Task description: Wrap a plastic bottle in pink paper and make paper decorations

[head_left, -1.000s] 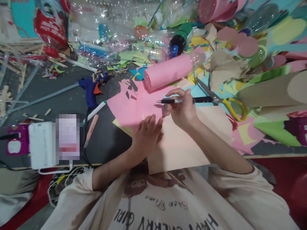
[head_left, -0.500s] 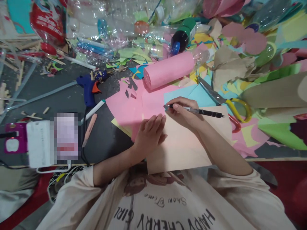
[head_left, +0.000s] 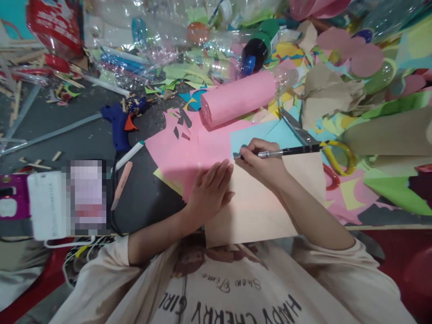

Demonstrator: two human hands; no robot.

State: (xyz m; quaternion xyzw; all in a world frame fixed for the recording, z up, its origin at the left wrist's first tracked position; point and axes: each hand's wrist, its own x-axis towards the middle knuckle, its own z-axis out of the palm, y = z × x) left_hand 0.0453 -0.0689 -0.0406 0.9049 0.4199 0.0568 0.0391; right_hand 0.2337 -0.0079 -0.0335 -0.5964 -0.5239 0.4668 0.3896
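A black-and-silver pen (head_left: 286,151) is gripped in my right hand (head_left: 263,159), its tip low over the upper left part of a cream sheet of paper (head_left: 263,211). Near the tip shows a small grey piece (head_left: 240,153), partly covered by my fingers; I cannot make out what it is. My left hand (head_left: 213,184) lies flat, fingers stretched out, across the cream sheet's left edge and the pink paper (head_left: 212,148). Light blue paper (head_left: 251,132) shows beyond my right hand. Several dark grey scraps (head_left: 182,121) rest on the pink paper.
A pink-wrapped bottle (head_left: 239,99) lies beyond the papers. Yellow-handled scissors (head_left: 339,157) are to the right. At left are a blue glue gun (head_left: 121,121), a white marker (head_left: 130,155), a peach-coloured stick (head_left: 122,185) and a power bank (head_left: 47,204). Plastic bottles and scraps crowd the back.
My right hand has shifted slightly right and down with the pen, which now lies nearer level. My left hand stays flat on the paper. The view has turned slightly.
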